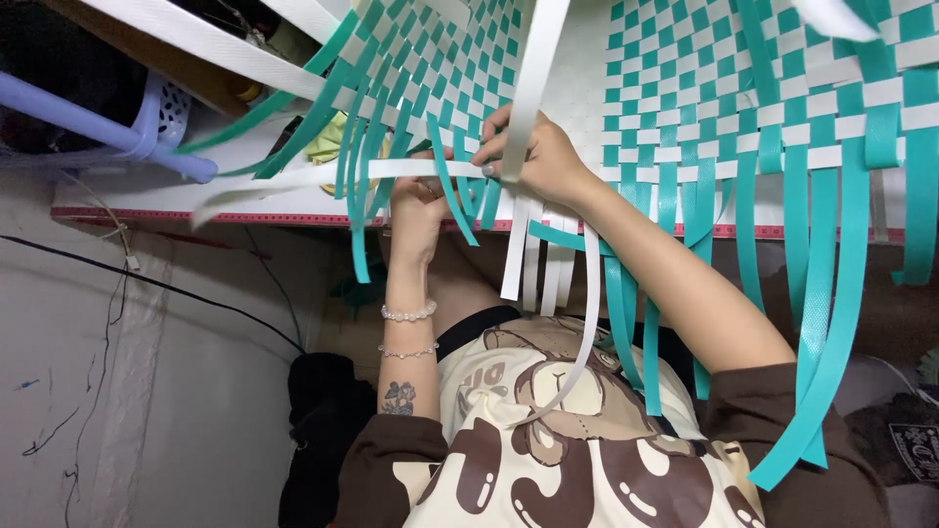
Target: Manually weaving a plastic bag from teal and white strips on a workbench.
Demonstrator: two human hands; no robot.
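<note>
Fingers of the right hand (pixel 536 156) pinch a white strip (pixel 535 68) at the woven edge; the left hand (pixel 416 210) curls closed around a second white strip (pixel 323 179) just beside it. Both strips are flat, glossy plastic bands. The first runs long-axis toward 12 o'clock, leaning slightly to 1; the second stretches toward 9 o'clock. They cross near picture centre, at the fringe of a teal-and-white checkered woven mat (pixel 685 88) lying on a white table (pixel 577 88). About five loose white ends (pixel 536 254) hang toward 6 o'clock below the hands. Two bead bracelets (pixel 409 315) circle the left wrist.
</note>
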